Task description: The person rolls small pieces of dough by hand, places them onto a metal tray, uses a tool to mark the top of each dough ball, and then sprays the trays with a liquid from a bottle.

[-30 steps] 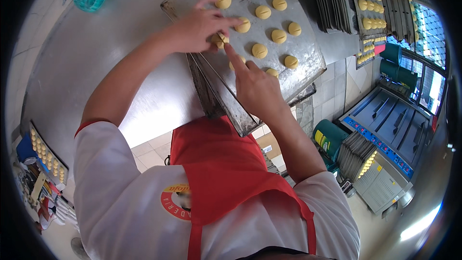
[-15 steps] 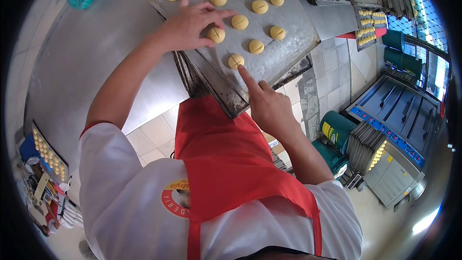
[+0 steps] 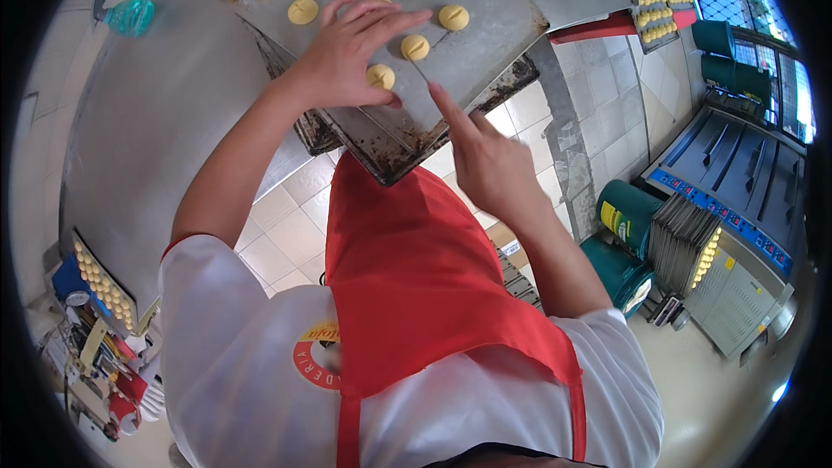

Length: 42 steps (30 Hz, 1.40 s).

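Observation:
Rounded yellow dough balls, each scored with a line, sit in rows on a worn metal baking tray [image 3: 498, 43]. My left hand [image 3: 354, 50] spreads over the tray, its fingers apart. One dough ball [image 3: 380, 77] lies in the gap between its thumb and fingers; another is partly hidden behind the fingers. My right hand [image 3: 485, 152] is closed with the index finger stretched out along a thin blade [image 3: 421, 73]. The blade's tip reaches the lower edge of a scored dough ball [image 3: 415, 47]; its grip is hidden in the hand.
Another tray [image 3: 390, 165] lies underneath, jutting toward my red apron [image 3: 407, 251]. A teal spray bottle [image 3: 130, 16] stands on the metal table [image 3: 191, 78] at left. At right are an oven-like machine [image 3: 728, 182], green buckets [image 3: 628, 212], stacked trays [image 3: 683, 238] and more dough trays.
The tray appears farther left and higher in view. My left hand has shifted to a neighbouring dough ball near the tray's edge. The right hand's blade has moved to the ball beyond it.

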Tool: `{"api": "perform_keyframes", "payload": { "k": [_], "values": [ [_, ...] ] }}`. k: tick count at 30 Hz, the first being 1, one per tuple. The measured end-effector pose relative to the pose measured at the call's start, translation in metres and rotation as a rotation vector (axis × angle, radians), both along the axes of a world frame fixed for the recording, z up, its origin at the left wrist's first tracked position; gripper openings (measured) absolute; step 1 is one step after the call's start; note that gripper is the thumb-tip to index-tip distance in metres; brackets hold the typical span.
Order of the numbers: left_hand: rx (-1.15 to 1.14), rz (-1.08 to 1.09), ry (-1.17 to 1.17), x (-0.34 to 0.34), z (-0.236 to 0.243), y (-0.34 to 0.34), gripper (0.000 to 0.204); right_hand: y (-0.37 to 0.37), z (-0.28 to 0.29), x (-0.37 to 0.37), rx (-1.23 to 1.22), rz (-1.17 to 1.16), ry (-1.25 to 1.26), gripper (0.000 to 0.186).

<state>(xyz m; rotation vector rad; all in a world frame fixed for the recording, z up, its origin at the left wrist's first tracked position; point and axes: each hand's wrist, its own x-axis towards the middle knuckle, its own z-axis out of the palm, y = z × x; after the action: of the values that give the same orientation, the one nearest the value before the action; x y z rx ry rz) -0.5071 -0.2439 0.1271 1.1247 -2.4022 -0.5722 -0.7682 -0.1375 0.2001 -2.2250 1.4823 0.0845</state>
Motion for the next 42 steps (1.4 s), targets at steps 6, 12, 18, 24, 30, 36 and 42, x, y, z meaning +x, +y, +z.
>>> {"api": "perform_keyframes", "payload": {
  "k": [6,12,18,24,30,36,42],
  "values": [
    [0.091,-0.060,-0.194,-0.027,-0.029,-0.042,0.107,-0.040,-0.029,-0.008,-0.051,0.014,0.022,0.078],
    [-0.067,-0.017,-0.006,-0.005,0.002,-0.055,0.110,-0.039,0.000,-0.002,0.074,-0.039,-0.018,0.080],
    [0.074,-0.092,-0.294,0.028,-0.013,-0.105,0.117,-0.097,-0.032,0.060,-0.025,-0.015,-0.038,0.080],
    [-0.005,-0.097,-0.053,0.055,-0.002,-0.116,0.113,-0.086,0.012,0.057,0.188,-0.076,0.041,0.085],
    [0.072,-0.125,-0.248,0.097,-0.011,-0.153,0.109,-0.156,-0.022,0.132,0.017,-0.009,0.003,0.080],
    [-0.074,-0.048,-0.068,0.117,-0.006,-0.156,0.106,-0.131,0.003,0.113,0.117,-0.043,0.018,0.081],
    [0.034,-0.034,-0.190,0.158,-0.011,-0.197,0.113,-0.204,-0.034,0.193,-0.121,0.013,-0.043,0.071]
  ]
}}
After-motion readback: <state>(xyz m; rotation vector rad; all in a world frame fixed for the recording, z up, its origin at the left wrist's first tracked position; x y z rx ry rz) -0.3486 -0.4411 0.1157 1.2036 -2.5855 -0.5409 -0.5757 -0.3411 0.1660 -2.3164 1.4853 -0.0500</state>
